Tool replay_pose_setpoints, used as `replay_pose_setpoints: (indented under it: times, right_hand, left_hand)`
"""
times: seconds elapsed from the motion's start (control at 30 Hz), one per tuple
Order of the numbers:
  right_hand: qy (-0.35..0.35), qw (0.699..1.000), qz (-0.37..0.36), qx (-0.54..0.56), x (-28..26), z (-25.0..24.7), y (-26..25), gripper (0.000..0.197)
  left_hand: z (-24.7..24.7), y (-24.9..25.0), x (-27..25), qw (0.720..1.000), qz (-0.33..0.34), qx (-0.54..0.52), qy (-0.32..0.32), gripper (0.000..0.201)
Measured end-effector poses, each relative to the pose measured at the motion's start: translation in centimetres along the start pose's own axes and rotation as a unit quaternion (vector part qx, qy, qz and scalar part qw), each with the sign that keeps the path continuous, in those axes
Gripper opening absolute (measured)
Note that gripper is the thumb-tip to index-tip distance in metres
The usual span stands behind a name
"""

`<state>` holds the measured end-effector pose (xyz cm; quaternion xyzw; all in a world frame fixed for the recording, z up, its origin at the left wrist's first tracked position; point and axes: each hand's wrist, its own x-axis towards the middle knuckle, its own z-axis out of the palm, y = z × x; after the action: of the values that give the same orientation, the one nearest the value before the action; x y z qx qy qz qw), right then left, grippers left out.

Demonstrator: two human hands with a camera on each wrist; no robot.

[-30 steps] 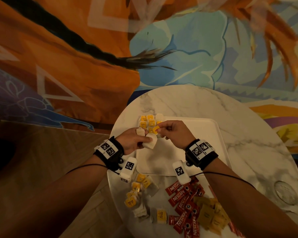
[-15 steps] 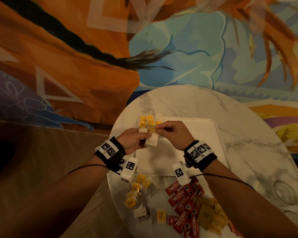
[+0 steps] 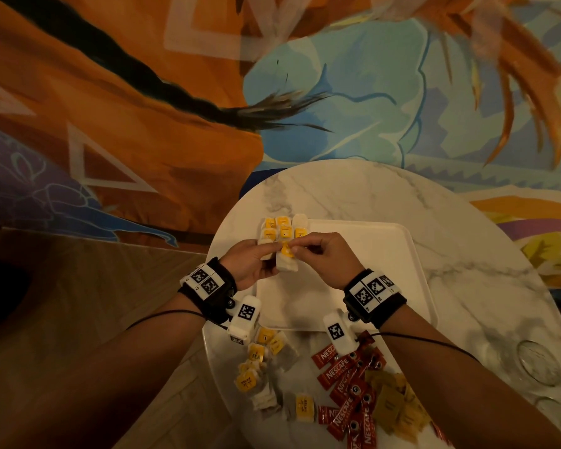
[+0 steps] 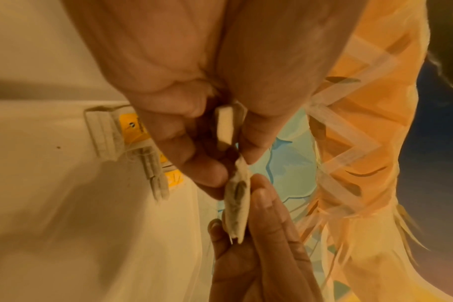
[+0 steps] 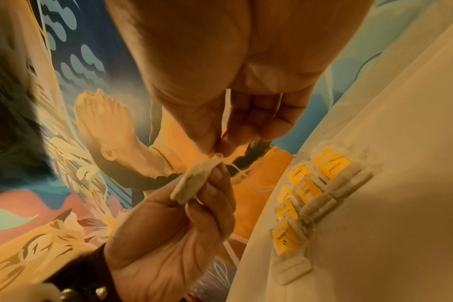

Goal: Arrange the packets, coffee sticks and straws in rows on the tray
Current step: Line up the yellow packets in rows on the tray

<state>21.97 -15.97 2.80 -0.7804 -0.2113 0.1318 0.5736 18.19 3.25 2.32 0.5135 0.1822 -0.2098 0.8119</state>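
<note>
Over the far left corner of the white tray point(image 3: 370, 254) both hands work on one white tea bag point(image 3: 287, 264) with a yellow tag point(image 3: 287, 251). My left hand point(image 3: 256, 260) grips the bag point(image 5: 192, 183) between thumb and fingers, with a second white bag point(image 4: 225, 126) tucked in the same hand. My right hand point(image 3: 318, 251) pinches the bag's top end point(image 4: 237, 206) at the tag. Just beyond the hands, several yellow-tagged tea bags point(image 3: 284, 228) lie in rows on the tray point(image 5: 375, 183).
On the round marble table point(image 3: 467, 286), nearer to me than the tray, lie a loose heap of tea bags point(image 3: 256, 367), red coffee sticks point(image 3: 347, 384) and brown packets point(image 3: 395, 403). A clear glass point(image 3: 541, 364) stands at the right edge. A painted wall rises behind.
Both hands stay over the tray's far left corner. The right fingers have shifted slightly on the held tea bag, and its yellow tag now shows on top.
</note>
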Motion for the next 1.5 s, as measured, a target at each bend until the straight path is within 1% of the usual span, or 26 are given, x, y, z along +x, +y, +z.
replay_pose_setpoints:
  times: [0.13,0.17,0.23,0.3,0.37,0.4,0.47,0.6,0.67,0.77,0.87,0.97,1.03,1.17,1.27,1.37,1.5]
  right_hand:
    - [0.021,0.999,0.026,0.005,0.3,0.1,0.7,0.015]
    - [0.022,0.999,0.035,0.006,0.4,0.1,0.8,0.019]
    - [0.01,0.999,0.046,-0.008,0.5,0.1,0.8,0.024]
    - [-0.016,0.998,0.048,-0.031,0.5,0.0,0.7,0.02]
    - [-0.033,0.997,0.058,-0.038,0.6,-0.1,0.5,0.011]
    - [-0.035,0.997,0.065,-0.037,0.6,-0.2,0.5,0.009]
    - [-0.028,0.996,0.074,-0.043,0.8,-0.3,0.5,0.008]
    - [-0.004,0.99,0.094,-0.102,1.3,-1.0,1.4,0.008]
    - [-0.002,0.985,0.107,-0.133,1.6,-1.3,2.1,0.007]
    - [-0.029,0.976,0.134,-0.169,1.6,-1.3,2.9,0.007]
    - [-0.066,0.97,0.154,-0.178,1.6,-0.8,3.0,0.007]
    - [-0.103,0.963,0.165,-0.186,1.9,0.0,2.9,0.009]
    - [-0.113,0.959,0.171,-0.195,2.4,0.5,2.9,0.009]
    - [-0.096,0.952,0.183,-0.226,3.3,1.2,3.1,0.009]
    - [-0.087,0.946,0.174,-0.258,3.5,1.8,3.2,0.009]
    - [-0.075,0.937,0.17,-0.297,3.6,2.1,3.1,0.005]
    - [-0.072,0.93,0.184,-0.31,3.6,2.4,3.2,0.011]
  left_hand:
    - [-0.2,-0.1,-0.1,1.0,0.01,0.025,-0.014,0.012]
    - [-0.2,-0.1,-0.1,0.999,0.013,0.036,-0.018,0.014]
    - [-0.3,-0.1,0.0,0.998,0.017,0.054,-0.019,0.024]
    - [-0.4,0.0,0.1,0.998,0.017,0.062,-0.014,0.031]
    - [-0.4,-0.1,0.2,0.998,0.016,0.061,-0.011,0.033]
    - [-0.4,-0.1,0.3,0.998,0.016,0.058,-0.01,0.033]
    - [-0.5,-0.1,0.4,0.999,0.011,0.044,0.001,0.031]
    - [-1.5,0.0,0.5,0.999,-0.005,0.01,0.037,0.024]
    - [-2.1,0.0,0.4,0.999,-0.014,0.003,0.052,0.026]
    - [-2.9,0.1,0.3,0.997,-0.028,-0.009,0.068,0.037]
    - [-3.5,0.0,0.2,0.997,-0.031,-0.019,0.071,0.035]
    - [-3.5,0.0,0.0,0.998,-0.028,-0.009,0.056,0.035]
    - [-3.3,-0.1,-0.2,0.999,-0.029,0.0,0.044,0.031]
    - [-2.8,-0.3,-0.5,0.999,-0.033,0.018,0.035,0.026]
    - [-2.6,-0.3,-0.6,0.998,-0.034,0.031,0.042,0.024]
    - [-2.6,-0.3,-0.6,0.998,-0.036,0.037,0.041,0.023]
    - [-2.6,-0.4,-0.4,0.997,-0.041,0.052,0.048,0.021]
